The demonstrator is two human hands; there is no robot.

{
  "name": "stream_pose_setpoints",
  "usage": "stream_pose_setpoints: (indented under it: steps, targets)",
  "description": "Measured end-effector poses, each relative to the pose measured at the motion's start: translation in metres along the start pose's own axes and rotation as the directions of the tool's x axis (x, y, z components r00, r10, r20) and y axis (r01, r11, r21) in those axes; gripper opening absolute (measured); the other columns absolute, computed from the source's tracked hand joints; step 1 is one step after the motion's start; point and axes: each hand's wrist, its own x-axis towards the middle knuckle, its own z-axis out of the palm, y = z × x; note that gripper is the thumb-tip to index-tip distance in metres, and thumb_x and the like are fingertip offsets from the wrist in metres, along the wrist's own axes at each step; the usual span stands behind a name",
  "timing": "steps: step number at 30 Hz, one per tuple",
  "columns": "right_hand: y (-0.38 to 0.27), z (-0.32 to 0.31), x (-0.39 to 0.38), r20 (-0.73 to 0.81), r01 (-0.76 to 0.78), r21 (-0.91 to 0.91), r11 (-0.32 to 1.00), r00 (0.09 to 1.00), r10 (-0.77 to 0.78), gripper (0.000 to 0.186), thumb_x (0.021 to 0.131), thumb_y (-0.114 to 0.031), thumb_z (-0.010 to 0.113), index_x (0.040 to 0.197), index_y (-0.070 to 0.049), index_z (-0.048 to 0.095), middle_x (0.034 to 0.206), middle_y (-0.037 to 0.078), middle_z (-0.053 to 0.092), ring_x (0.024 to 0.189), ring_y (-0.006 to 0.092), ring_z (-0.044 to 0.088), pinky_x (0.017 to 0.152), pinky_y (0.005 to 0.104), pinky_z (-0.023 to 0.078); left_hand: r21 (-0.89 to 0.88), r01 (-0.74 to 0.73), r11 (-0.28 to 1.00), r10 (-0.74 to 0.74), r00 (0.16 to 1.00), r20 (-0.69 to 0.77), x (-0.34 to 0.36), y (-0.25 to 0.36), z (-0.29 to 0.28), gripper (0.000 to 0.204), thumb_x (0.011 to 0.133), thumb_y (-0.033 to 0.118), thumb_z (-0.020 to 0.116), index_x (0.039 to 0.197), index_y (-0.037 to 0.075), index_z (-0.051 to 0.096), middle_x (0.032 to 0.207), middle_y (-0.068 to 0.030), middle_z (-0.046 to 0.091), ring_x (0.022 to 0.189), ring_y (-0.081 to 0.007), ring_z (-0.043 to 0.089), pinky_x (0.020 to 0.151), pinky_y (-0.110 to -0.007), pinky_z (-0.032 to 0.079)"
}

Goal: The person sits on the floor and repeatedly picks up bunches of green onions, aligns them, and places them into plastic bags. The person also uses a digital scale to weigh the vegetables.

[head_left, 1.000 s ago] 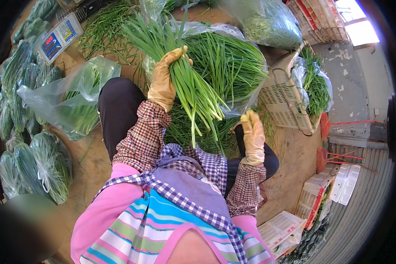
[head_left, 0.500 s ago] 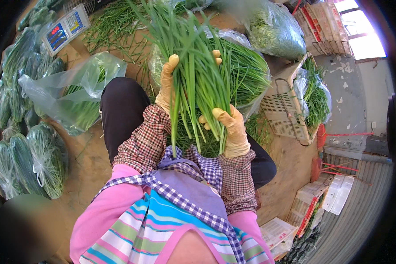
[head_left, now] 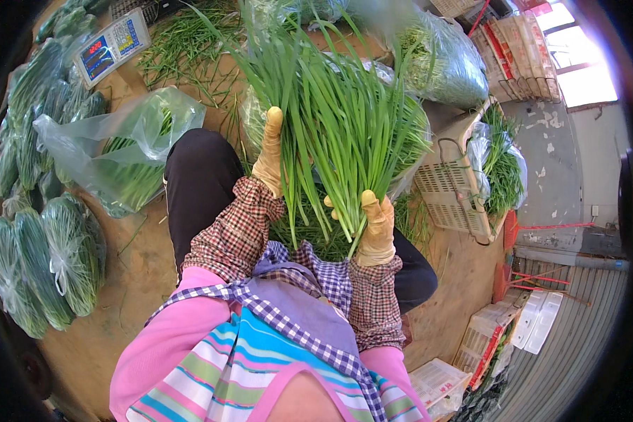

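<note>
A loose bunch of long green garlic chives (head_left: 330,133) fans out in front of my chest, leaf tips away from me and pale stem ends toward my lap. My left hand (head_left: 268,158), in a yellowish glove, supports its left side. That thumb points up along the leaves; the other fingers are hidden underneath. Lower down on the right, my right hand (head_left: 377,232), gloved alike, is closed around stem ends, with the thumb on top and fingertips showing beneath. Behind the bunch lies a clear plastic bag (head_left: 415,151) of more chives, partly covered.
Left of my knee sits an open plastic bag (head_left: 144,126) with chives. Filled bags (head_left: 67,253) line the left side, near a digital scale (head_left: 112,46). Loose trimmings (head_left: 183,56) litter the floor. A plastic crate (head_left: 454,186) of greens stands at right, a stuffed bag (head_left: 446,60) beyond it.
The chives have spread into a wider fan, leaning further right. Both hands have come slightly nearer me, the right one also a little to the right. Fingertips formerly showing behind the leaves are now hidden.
</note>
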Motion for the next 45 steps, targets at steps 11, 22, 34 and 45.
stream_pose_setpoints:
  steps: [11, 22, 34, 45]
  targets:
    - [0.001, -0.021, 0.0, 0.072, -0.074, -0.536, 0.841, 0.988, 0.133, 0.039, 0.089, -0.029, 0.055, 0.111, 0.003, 0.053, 0.097, 0.012, 0.063, 0.081, 0.0205, 0.064, 0.069, 0.029, 0.053, 0.063, 0.1, 0.993, -0.108, 0.985, 0.131, 0.004, -0.004, 0.006, 0.088, 0.073, 0.054, 0.059, 0.14, 0.008, 0.024, 0.141, -0.0119, 0.03, 0.121, -0.0364, 0.041, 0.098, -0.051, 0.038]
    - [-0.003, 0.0, 0.0, 0.152, -0.305, -0.169, 0.937, 0.932, 0.33, 0.043, 0.092, -0.037, 0.047, 0.111, 0.001, 0.054, 0.096, 0.007, 0.061, 0.08, 0.0121, 0.059, 0.066, 0.0253, 0.049, -0.131, -0.003, 0.991, 0.045, 0.949, 0.313, 0.005, -0.009, 0.026, 0.085, 0.073, 0.042, 0.063, 0.139, 0.007, 0.024, 0.144, -0.0129, 0.025, 0.119, -0.0408, 0.041, 0.092, -0.054, 0.043]
    - [0.025, -0.017, 0.0, 0.254, -0.053, -0.399, 0.915, 0.953, 0.165, 0.097, 0.074, -0.051, 0.064, 0.142, -0.004, 0.012, 0.143, 0.013, 0.022, 0.131, 0.0216, 0.024, 0.106, 0.0353, 0.022, 0.02, 0.046, 0.999, -0.05, 0.96, 0.277, -0.002, -0.008, 0.037, 0.093, 0.063, 0.024, 0.068, 0.142, 0.009, 0.02, 0.144, -0.0143, 0.024, 0.12, -0.0389, 0.042, 0.097, -0.049, 0.04]
    - [0.023, 0.002, -0.016, 0.121, -0.247, -0.02, 0.969, 0.961, 0.248, 0.074, 0.074, -0.027, 0.07, 0.132, 0.001, 0.033, 0.124, 0.009, 0.049, 0.112, 0.0203, 0.048, 0.095, 0.0319, 0.038, 0.025, 0.014, 1.0, -0.02, 0.965, 0.261, -0.004, -0.02, 0.039, 0.095, 0.07, 0.061, 0.062, 0.137, 0.005, 0.028, 0.137, -0.0135, 0.037, 0.124, -0.0379, 0.037, 0.101, -0.05, 0.035]
